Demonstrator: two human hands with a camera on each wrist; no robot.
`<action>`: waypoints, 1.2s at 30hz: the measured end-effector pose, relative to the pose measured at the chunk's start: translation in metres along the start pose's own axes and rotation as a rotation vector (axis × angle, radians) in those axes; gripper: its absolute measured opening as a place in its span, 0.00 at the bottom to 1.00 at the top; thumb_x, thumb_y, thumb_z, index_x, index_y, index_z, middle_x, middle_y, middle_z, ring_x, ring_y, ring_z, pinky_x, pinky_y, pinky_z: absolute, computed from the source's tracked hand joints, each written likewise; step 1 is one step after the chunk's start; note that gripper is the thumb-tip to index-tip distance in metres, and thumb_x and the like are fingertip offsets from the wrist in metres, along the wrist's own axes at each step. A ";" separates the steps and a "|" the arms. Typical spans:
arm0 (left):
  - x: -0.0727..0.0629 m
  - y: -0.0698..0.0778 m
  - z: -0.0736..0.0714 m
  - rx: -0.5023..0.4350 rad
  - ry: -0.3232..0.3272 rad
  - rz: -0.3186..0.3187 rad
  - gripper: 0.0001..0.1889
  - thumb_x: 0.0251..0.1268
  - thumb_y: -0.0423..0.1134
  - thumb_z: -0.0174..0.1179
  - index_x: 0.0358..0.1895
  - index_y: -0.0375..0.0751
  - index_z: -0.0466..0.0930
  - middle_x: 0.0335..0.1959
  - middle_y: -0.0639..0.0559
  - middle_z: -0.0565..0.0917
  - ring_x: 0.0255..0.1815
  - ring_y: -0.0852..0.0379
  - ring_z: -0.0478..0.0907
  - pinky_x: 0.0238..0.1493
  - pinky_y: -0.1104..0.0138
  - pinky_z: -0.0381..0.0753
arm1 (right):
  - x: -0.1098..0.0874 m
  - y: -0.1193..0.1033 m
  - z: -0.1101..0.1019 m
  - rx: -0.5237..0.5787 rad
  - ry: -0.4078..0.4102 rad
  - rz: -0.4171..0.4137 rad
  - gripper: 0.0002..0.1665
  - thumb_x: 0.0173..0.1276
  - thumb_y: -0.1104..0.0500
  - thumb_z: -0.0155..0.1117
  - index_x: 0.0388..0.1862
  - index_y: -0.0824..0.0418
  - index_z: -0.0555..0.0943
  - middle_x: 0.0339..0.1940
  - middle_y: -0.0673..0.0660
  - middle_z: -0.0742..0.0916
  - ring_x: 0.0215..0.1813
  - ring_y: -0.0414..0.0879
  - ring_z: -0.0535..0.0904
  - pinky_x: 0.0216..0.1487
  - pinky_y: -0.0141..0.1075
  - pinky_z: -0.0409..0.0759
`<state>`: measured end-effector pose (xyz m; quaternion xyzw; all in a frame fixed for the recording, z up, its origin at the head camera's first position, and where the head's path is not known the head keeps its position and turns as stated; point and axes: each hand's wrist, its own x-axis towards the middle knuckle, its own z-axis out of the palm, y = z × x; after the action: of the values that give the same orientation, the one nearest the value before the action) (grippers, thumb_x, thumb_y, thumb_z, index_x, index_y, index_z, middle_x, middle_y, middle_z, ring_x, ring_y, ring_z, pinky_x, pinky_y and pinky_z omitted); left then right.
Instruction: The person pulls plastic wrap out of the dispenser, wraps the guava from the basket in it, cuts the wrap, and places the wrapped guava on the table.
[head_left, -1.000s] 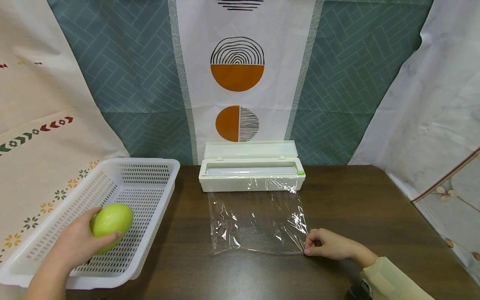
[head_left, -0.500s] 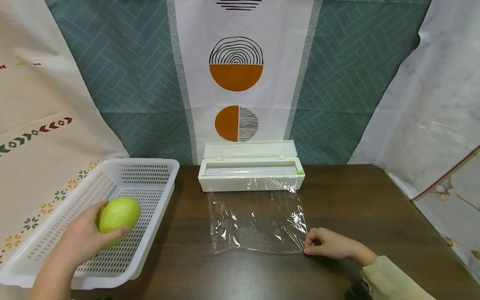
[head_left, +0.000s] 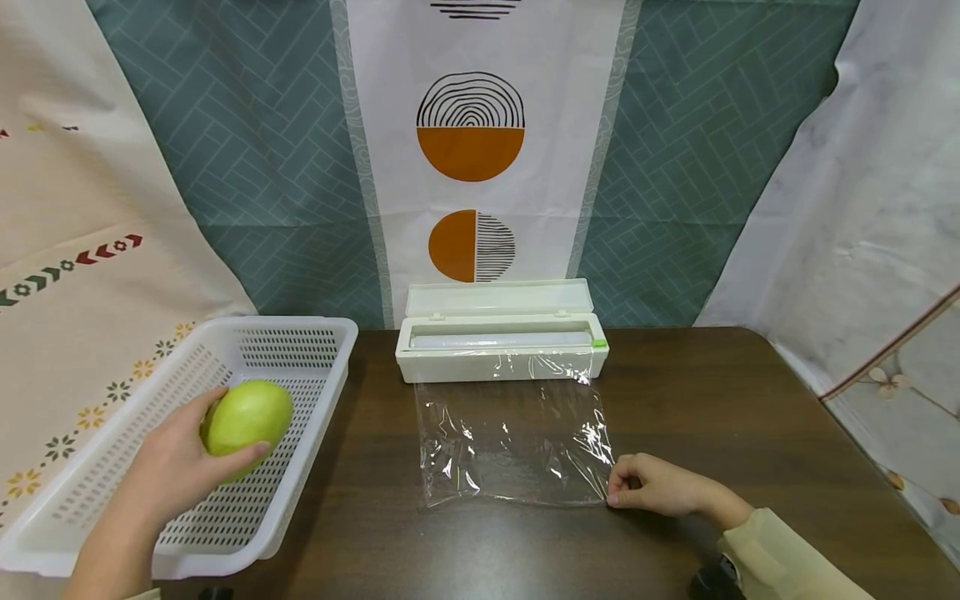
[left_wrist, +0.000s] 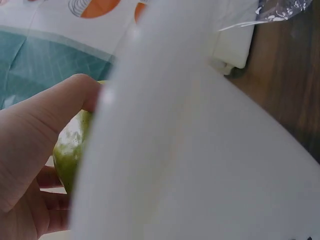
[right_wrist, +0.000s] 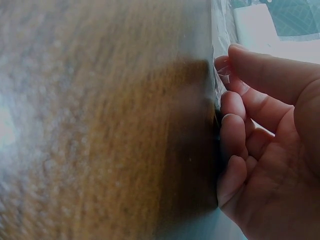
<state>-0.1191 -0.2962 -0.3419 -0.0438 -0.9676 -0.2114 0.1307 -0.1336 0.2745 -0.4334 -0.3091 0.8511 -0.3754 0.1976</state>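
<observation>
My left hand [head_left: 176, 458] grips a smooth yellow-green oval fruit [head_left: 251, 425] over the white perforated basket [head_left: 303, 454], thumb on the near side. In the left wrist view the fruit [left_wrist: 72, 145] shows shiny and partly hidden behind the basket's blurred white wall [left_wrist: 200, 150]. At the right, my right hand [head_left: 660, 485] pinches the near right corner of a sheet of clear plastic wrap [head_left: 517, 442] down by the table. The right wrist view shows thumb and forefinger on the film, the other fingers curled. The sheet runs out of a white wrap dispenser [head_left: 407, 367].
The dispenser's lid [head_left: 498, 297] is raised, and a green slider [head_left: 599, 343] sits at its right end. Patterned cloths [head_left: 675, 183] hang behind the brown table [head_left: 712, 400]. A dark watch-like band [head_left: 716, 579] shows by the right sleeve.
My left hand has carried the fruit up and to the right within the basket's outline. The right hand, the plastic wrap and the dispenser have stayed in place.
</observation>
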 end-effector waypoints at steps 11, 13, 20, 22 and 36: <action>0.002 0.016 -0.003 -0.017 0.010 0.019 0.52 0.42 0.55 0.74 0.67 0.29 0.60 0.53 0.28 0.74 0.43 0.38 0.73 0.32 0.55 0.71 | 0.001 0.001 -0.001 0.025 -0.002 -0.001 0.08 0.66 0.56 0.62 0.29 0.58 0.80 0.29 0.46 0.76 0.31 0.30 0.68 0.29 0.27 0.69; 0.001 0.018 -0.002 -0.022 0.013 0.027 0.51 0.41 0.55 0.74 0.67 0.29 0.61 0.52 0.29 0.74 0.42 0.40 0.73 0.32 0.58 0.71 | -0.001 0.003 0.001 0.039 -0.007 0.004 0.08 0.66 0.55 0.62 0.29 0.58 0.80 0.29 0.45 0.76 0.31 0.30 0.68 0.29 0.27 0.70; -0.003 0.022 0.003 -0.035 0.030 0.055 0.51 0.40 0.53 0.75 0.66 0.29 0.62 0.54 0.30 0.75 0.44 0.40 0.73 0.34 0.56 0.71 | -0.006 0.006 0.006 0.060 -0.015 -0.022 0.08 0.67 0.55 0.61 0.30 0.58 0.79 0.30 0.44 0.75 0.33 0.29 0.68 0.30 0.27 0.69; -0.003 0.024 0.004 -0.030 0.035 0.056 0.51 0.40 0.53 0.75 0.66 0.30 0.62 0.55 0.30 0.74 0.46 0.39 0.73 0.36 0.53 0.72 | -0.006 0.006 0.006 0.053 -0.011 -0.036 0.08 0.67 0.56 0.61 0.30 0.58 0.80 0.30 0.44 0.75 0.33 0.29 0.68 0.30 0.27 0.69; 0.008 0.042 0.003 -0.022 0.097 0.139 0.47 0.38 0.52 0.76 0.63 0.32 0.66 0.54 0.33 0.76 0.47 0.39 0.73 0.39 0.49 0.70 | -0.001 0.005 0.002 0.032 0.000 -0.068 0.08 0.67 0.56 0.61 0.30 0.58 0.80 0.30 0.43 0.75 0.32 0.28 0.68 0.29 0.26 0.69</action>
<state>-0.1214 -0.2566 -0.3262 -0.1021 -0.9524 -0.2145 0.1911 -0.1334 0.2770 -0.4384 -0.3347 0.8339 -0.3956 0.1899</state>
